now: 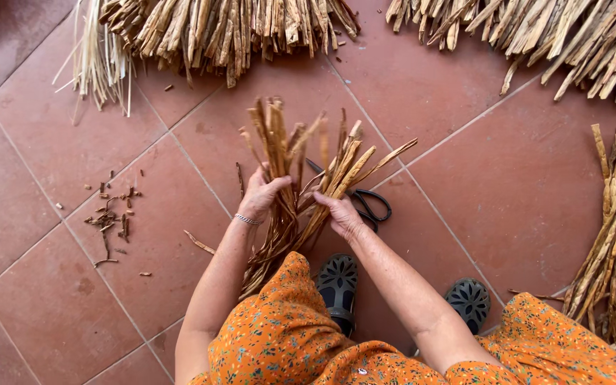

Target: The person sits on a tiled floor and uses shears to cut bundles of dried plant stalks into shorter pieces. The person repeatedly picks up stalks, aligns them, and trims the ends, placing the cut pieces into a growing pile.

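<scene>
The left hand [259,196] is gripping one clump of dried strips [279,178] above the tiled floor [58,214], while the right hand [340,214] is closing around another, seemingly sorting them; evening the ends looks due, with scissors [368,203] lying just beside

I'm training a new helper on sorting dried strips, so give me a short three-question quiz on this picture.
1. True or false: both hands grip dried strips.
2. What lies on the floor tiles just behind the bundle? A) scissors B) a knife C) a brush
3. On which side of the person do the small scraps lie?

Key
1. True: the left hand and right hand each hold part of the bundle of dried strips.
2. A: black scissors lie on the floor tiles.
3. Left: the scraps lie there.
</scene>
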